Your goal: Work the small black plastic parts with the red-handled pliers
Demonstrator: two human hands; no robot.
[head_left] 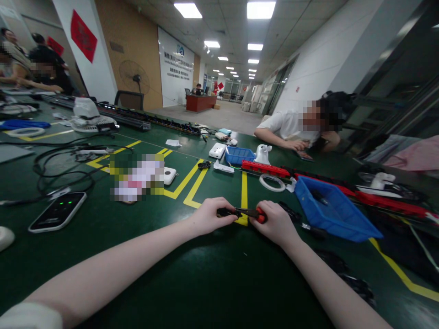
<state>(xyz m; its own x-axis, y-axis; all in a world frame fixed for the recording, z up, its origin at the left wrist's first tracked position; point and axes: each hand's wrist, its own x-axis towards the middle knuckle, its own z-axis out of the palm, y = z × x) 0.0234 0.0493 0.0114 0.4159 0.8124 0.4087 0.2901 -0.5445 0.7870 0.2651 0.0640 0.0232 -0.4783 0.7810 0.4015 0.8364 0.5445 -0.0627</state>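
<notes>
My left hand (211,217) is closed, thumb and fingers pinching a small black part (224,212) just above the green table. My right hand (276,221) wraps round the red handles of a pair of pliers (252,213). The narrow metal jaws point left and meet the black part between the two hands. Whether the jaws are clamped on it or only touching, I cannot tell. What the part is exactly is too small to make out.
A blue tray (336,210) stands right of my right hand, with a smaller blue tray (240,155) farther back. Red strips (265,168) and a white ring (272,183) lie ahead. Black cables (61,164) and a phone-like device (58,212) lie left. Another person (291,130) leans on the far right.
</notes>
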